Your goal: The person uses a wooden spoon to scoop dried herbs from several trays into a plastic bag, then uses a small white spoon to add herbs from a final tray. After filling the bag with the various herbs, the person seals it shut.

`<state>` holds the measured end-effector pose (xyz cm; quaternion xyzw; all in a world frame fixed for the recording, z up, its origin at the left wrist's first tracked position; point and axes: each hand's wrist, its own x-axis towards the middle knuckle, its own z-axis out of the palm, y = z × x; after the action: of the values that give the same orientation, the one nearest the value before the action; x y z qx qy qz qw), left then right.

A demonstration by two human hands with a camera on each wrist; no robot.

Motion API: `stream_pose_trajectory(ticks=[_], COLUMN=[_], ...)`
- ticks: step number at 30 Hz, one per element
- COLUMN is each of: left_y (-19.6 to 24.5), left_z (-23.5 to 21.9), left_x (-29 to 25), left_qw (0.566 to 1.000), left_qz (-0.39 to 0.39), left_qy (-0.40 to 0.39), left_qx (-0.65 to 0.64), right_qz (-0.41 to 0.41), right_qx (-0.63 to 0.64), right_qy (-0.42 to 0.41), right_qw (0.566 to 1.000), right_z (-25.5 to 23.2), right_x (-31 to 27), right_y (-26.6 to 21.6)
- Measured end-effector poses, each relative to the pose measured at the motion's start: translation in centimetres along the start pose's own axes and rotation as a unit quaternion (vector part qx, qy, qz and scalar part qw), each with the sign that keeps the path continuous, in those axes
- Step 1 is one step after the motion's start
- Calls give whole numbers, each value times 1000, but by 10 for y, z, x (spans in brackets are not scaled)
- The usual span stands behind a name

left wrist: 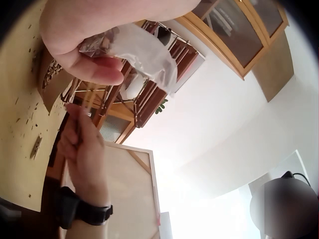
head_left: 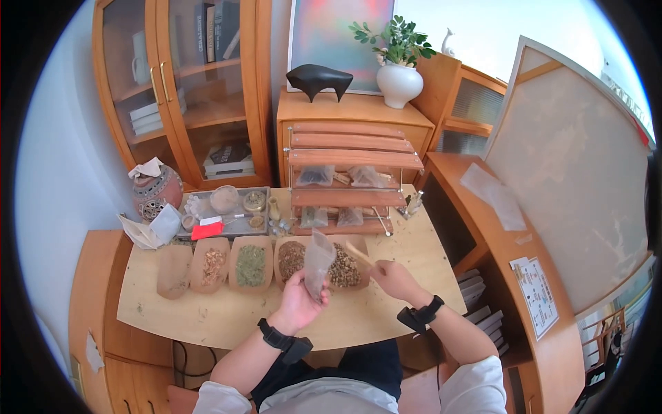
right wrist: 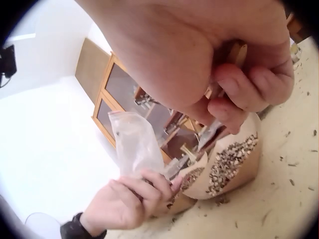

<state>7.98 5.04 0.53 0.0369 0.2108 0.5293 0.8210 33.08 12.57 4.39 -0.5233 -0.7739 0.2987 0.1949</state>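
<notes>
My left hand (head_left: 298,303) holds a translucent plastic bag (head_left: 318,259) upright over the front of the table. Dark bits show in the bag's lower end, partly hidden by the fingers. In the left wrist view, the bag (left wrist: 144,57) leans out from the curled fingers. My right hand (head_left: 396,281) grips a light wooden spoon (head_left: 358,254) by its handle, its far end over the rightmost paper tray (head_left: 362,279). That tray holds dark and pale chopped pieces (right wrist: 233,162). Just left of it, behind the left hand, is a tray of brown bits (head_left: 291,259).
Further left stand a tray of green leaves (head_left: 250,265), one of orange-brown flakes (head_left: 212,267) and a nearly bare one (head_left: 174,272). Behind them are a grey tray (head_left: 238,226) of small jars and a tiered wooden rack (head_left: 355,160) with filled bags. Crumbs dot the table (head_left: 186,321).
</notes>
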Motion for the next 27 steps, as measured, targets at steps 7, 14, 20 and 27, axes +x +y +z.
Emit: stream_pose_trajectory(ticks=[7,14,20,27], left_y=[-16,-31,-24,-13], left_z=[10,20,14,23], left_x=[-11,-26,-46,-62], left_qw=[987,955,843,513], left_qz=[91,187,381,450], left_qy=[61,77,138,105], left_qx=[114,216,355,723], right_qz=[41,27,44,3], right_qx=[206,314,299,293], right_qy=[-51,-96,-133,-136], right_qw=[976,944,944,947], right_z=[-25,-16,15,39], right_x=[-17,-20,-13,-20], right_y=[-58,-71,-49,-57])
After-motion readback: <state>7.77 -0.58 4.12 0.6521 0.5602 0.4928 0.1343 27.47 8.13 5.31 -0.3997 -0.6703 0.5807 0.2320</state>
